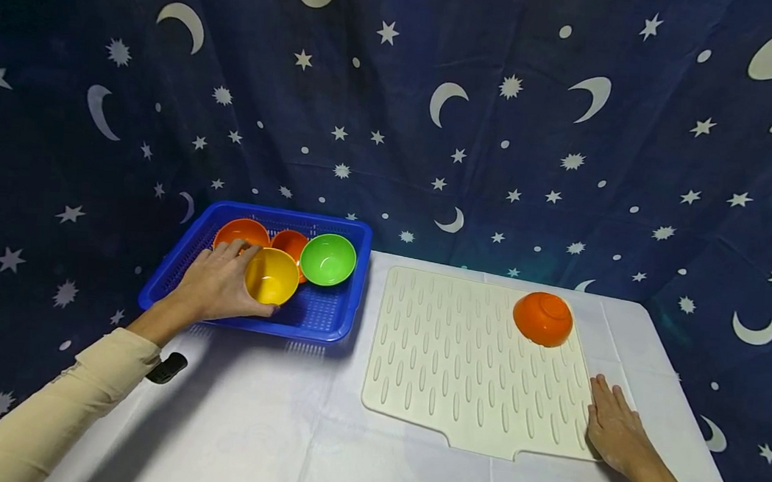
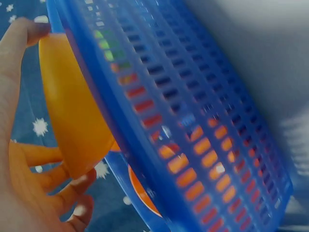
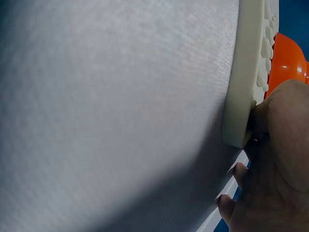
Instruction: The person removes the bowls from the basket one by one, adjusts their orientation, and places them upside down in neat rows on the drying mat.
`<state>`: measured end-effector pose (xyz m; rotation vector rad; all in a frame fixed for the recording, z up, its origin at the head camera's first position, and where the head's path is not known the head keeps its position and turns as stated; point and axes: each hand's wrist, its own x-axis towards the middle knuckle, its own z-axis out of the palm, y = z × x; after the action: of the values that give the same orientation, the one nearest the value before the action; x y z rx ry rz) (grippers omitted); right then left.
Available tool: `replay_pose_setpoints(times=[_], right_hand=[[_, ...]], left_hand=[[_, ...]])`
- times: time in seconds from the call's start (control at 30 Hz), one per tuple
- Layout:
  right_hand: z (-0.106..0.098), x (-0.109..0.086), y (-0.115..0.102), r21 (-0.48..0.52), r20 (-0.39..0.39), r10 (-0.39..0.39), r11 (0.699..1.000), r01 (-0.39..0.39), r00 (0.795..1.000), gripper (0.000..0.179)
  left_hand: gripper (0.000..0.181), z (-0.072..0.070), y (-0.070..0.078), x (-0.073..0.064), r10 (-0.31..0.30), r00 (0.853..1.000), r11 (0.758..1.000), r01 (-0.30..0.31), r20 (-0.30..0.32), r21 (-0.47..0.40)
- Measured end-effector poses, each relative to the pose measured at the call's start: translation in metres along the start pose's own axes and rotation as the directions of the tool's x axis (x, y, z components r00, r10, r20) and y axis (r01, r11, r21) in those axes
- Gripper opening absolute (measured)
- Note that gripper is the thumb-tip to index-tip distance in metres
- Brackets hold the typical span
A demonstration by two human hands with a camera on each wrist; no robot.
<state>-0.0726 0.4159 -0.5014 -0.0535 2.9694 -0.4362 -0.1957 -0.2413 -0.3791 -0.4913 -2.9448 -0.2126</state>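
My left hand point(image 1: 223, 279) grips a yellow bowl point(image 1: 272, 277) by its rim, thumb on the near side and fingers on the far side, over the blue basket point(image 1: 350, 309). In the left wrist view the yellow bowl point(image 2: 72, 101) shows side-on between thumb and fingers, above the basket's rim. Inside the basket sit a green bowl point(image 1: 328, 259) and two orange bowls, one large point(image 1: 242, 231) and one smaller point(image 1: 291, 244). My right hand point(image 1: 618, 428) rests with fingers extended at the right edge of a cream ribbed mat point(image 1: 458, 356).
An upside-down orange bowl point(image 1: 543, 319) lies on the mat's back right part. White cloth point(image 1: 249, 424) covers the table. Behind hangs a dark blue curtain point(image 1: 395, 87) with moons and stars.
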Motion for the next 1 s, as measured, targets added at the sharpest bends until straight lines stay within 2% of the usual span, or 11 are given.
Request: replay_pose_setpoints(times=[0.2, 0.43, 0.63, 1.0], right_hand=[[0.0, -0.001, 0.002, -0.032, 0.002, 0.001, 0.999, -0.001, 1.0, 0.055], [0.001, 0.0, 0.001, -0.035, -0.004, 0.013, 0.999, -0.013, 1.0, 0.056], [0.0, 0.0, 0.001, -0.029, 0.005, 0.014, 0.999, -0.014, 1.0, 0.056], [-0.002, 0.003, -0.002, -0.033, 0.014, 0.019, 0.999, -0.018, 1.0, 0.055]], left_hand=[[0.113, 0.004, 0.02, 0.0, 0.023, 0.994, 0.998, -0.029, -0.109, -0.055], [0.113, 0.008, 0.039, 0.0, 0.056, 0.989, 0.993, -0.07, -0.136, -0.095], [0.113, 0.008, 0.054, 0.0, 0.086, 0.981, 0.99, -0.103, -0.176, -0.093], [0.112, 0.001, 0.084, 0.001, 0.105, 0.984, 0.976, -0.13, -0.145, -0.177]])
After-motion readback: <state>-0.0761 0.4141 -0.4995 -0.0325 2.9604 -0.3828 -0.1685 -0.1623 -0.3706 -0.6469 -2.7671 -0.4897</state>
